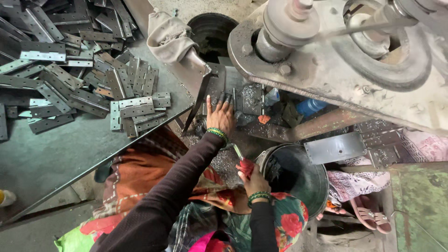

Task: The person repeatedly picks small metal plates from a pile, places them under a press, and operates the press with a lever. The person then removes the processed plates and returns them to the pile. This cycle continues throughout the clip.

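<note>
My left hand [220, 114] lies flat, fingers spread, on a dark metal plate [233, 95] on the bed of a grimy machine [326, 60], under its big pulley. Green bangles ring that wrist. My right hand [254, 179] is closed around a red-handled tool [244, 164] whose thin shaft points up towards the machine bed. It hovers beside the rim of a dark metal bucket [298, 179]. Metal shavings cover the surface between my hands.
A heap of grey metal hinges [84, 70] covers a flat table at the left, its edge running diagonally past my left arm. More hinges [354, 144] sit at the right. A cloth bundle [170, 37] and a round dark opening [212, 30] lie behind. Someone's sandalled foot [371, 214] is lower right.
</note>
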The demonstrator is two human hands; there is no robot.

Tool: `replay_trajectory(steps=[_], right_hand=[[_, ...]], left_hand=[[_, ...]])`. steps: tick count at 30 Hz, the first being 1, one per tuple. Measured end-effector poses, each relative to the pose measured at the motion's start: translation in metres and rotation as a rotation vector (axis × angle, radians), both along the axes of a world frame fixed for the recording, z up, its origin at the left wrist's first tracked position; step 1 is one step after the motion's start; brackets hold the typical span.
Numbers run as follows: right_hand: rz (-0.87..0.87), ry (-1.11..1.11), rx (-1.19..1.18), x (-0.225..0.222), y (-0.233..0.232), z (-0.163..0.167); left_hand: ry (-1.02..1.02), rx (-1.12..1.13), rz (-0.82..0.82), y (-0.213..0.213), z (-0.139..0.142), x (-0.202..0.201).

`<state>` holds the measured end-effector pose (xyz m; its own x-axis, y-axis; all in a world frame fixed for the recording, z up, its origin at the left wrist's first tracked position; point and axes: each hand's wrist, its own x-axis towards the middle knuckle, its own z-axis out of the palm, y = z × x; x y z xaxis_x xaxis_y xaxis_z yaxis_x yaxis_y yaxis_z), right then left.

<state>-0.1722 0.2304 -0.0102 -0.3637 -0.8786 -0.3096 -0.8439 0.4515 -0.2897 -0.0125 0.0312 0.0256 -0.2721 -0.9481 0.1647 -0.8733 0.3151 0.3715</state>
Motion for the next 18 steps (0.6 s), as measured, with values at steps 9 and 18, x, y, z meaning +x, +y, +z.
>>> replay_trajectory(steps=[9, 18], right_hand=[[0.074, 0.224, 0.181, -0.004, -0.033, 0.062], [0.044, 0.052, -0.058, -0.006, 0.009, -0.054]], left_hand=[[-0.027, -0.109, -0.026, 0.015, -0.008, 0.008], [0.008, -0.122, -0.007, 0.011, -0.016, 0.014]])
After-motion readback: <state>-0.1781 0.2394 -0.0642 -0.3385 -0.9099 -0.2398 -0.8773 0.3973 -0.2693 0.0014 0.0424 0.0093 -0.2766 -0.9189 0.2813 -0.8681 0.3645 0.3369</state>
